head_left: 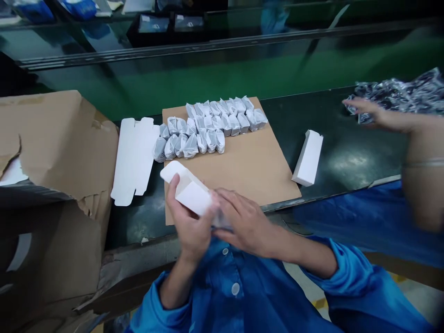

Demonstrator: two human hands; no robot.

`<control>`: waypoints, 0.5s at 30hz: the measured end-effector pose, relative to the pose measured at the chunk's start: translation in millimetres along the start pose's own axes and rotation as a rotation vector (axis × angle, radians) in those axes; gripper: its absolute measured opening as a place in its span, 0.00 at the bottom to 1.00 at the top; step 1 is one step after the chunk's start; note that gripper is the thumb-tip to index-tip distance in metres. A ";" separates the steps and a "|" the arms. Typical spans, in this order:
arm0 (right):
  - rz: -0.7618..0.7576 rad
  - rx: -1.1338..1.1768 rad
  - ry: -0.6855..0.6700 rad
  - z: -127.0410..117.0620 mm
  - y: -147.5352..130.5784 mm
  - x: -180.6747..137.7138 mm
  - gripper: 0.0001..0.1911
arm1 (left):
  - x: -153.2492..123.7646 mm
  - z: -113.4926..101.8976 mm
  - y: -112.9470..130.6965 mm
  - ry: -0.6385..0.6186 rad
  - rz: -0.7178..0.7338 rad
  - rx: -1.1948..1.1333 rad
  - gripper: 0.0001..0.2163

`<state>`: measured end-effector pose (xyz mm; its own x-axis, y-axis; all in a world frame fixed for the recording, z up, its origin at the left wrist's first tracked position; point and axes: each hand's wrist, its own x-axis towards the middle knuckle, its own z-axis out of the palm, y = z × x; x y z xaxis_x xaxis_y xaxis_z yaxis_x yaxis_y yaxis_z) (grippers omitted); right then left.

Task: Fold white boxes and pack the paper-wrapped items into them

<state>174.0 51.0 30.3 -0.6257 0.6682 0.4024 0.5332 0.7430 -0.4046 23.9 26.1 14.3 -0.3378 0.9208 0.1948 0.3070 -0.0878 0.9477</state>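
Observation:
My left hand (189, 222) is wrapped round a small white carton (189, 189) whose far flap stands open. My right hand (243, 222) is closed on the near end of the same carton, where something pale and blurred sits between the fingers. Both hands are just above the near edge of a brown cardboard sheet (249, 171). Several small grey-white wrapped packets (208, 127) lie in rows on the far part of that sheet.
Flat unfolded white cartons (133, 159) lie left of the sheet, and a closed white carton (308, 158) lies to its right. A torn brown cardboard box (52, 152) stands at the left. Another person's hand (367, 111) reaches to shiny dark packets (409, 95) at the right.

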 end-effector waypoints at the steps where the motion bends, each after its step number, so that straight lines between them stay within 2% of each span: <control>1: 0.037 0.137 -0.030 -4.3 -0.4 2.0 0.29 | 4.2 -3.2 -1.4 -0.008 -0.008 0.053 0.38; 3: 0.134 0.366 -0.018 -14.9 3.2 9.8 0.30 | 10.8 -12.0 -3.0 -0.084 0.046 0.137 0.33; 5: 0.188 0.507 0.036 -22.1 8.3 19.5 0.22 | 13.0 -18.9 -2.5 -0.147 0.159 0.179 0.30; 7: 0.141 0.603 0.018 -24.2 12.0 26.7 0.14 | 12.0 -22.6 -1.7 -0.179 0.263 0.198 0.26; 9: 0.128 0.710 -0.013 -24.1 14.8 30.0 0.11 | 10.6 -25.1 -2.1 -0.203 0.315 0.204 0.22; 11: 0.237 0.839 0.053 -24.2 18.6 31.6 0.12 | 10.4 -27.7 -3.3 -0.226 0.320 0.218 0.19; 14: 0.483 1.022 0.250 -23.9 26.2 38.0 0.13 | 12.2 -30.3 -3.8 -0.254 0.327 0.258 0.15; 15: 0.534 1.084 0.249 -23.2 28.1 41.5 0.14 | 12.9 -30.3 -3.3 -0.272 0.343 0.272 0.14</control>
<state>176.2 100.4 54.7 -0.2855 0.9554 0.0755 -0.1333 0.0385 -0.9903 -8.5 26.8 21.4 0.0556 0.9250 0.3760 0.5919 -0.3338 0.7336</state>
